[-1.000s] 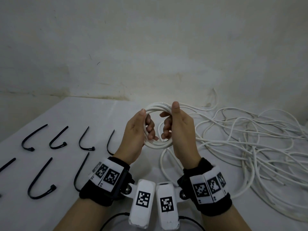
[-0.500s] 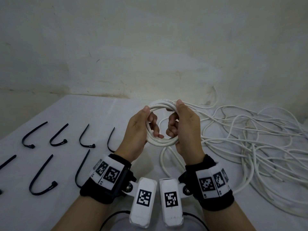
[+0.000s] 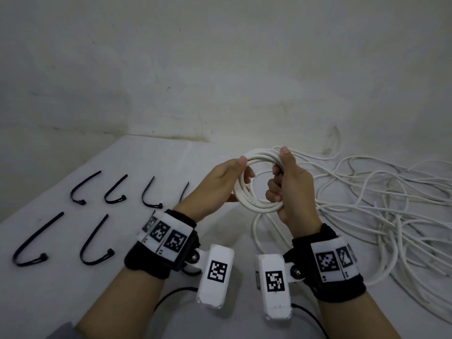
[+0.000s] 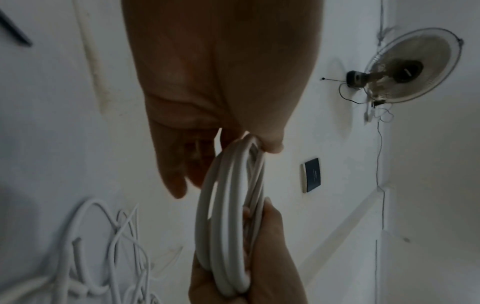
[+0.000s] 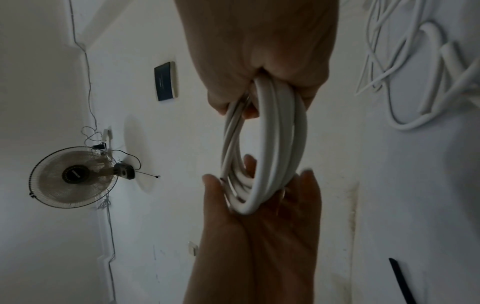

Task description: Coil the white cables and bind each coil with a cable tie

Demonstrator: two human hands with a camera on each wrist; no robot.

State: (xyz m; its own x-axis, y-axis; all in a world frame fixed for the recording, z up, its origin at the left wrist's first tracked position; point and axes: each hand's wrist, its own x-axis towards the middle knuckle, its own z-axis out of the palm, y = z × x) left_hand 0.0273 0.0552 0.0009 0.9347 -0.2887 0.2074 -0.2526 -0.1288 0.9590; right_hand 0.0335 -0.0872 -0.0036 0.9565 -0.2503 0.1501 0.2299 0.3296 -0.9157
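Note:
A small coil of white cable point(image 3: 258, 207) is held up above the white table point(image 3: 137, 167) between both hands. My left hand point(image 3: 221, 178) pinches its left side, thumb on top and fingers behind the loops. My right hand point(image 3: 292, 189) grips the right side with its fingers curled through the ring. In the left wrist view the coil point(image 4: 228, 226) runs from my left thumb down into the right palm point(image 4: 275, 257). In the right wrist view the coil point(image 5: 272, 144) hangs from the right fist onto the left palm point(image 5: 259, 236). A tail of cable point(image 3: 254, 231) drops to the table.
A big loose tangle of white cable point(image 3: 381, 211) covers the right half of the table. Several black cable ties point(image 3: 115, 192) lie in two rows on the left. A stained wall stands close behind, with a wall fan point(image 4: 405, 67) higher up.
Both hands have drawn slightly apart and the coil has turned, so its ring shows wider. The left thumb now lies on the top left of the loops.

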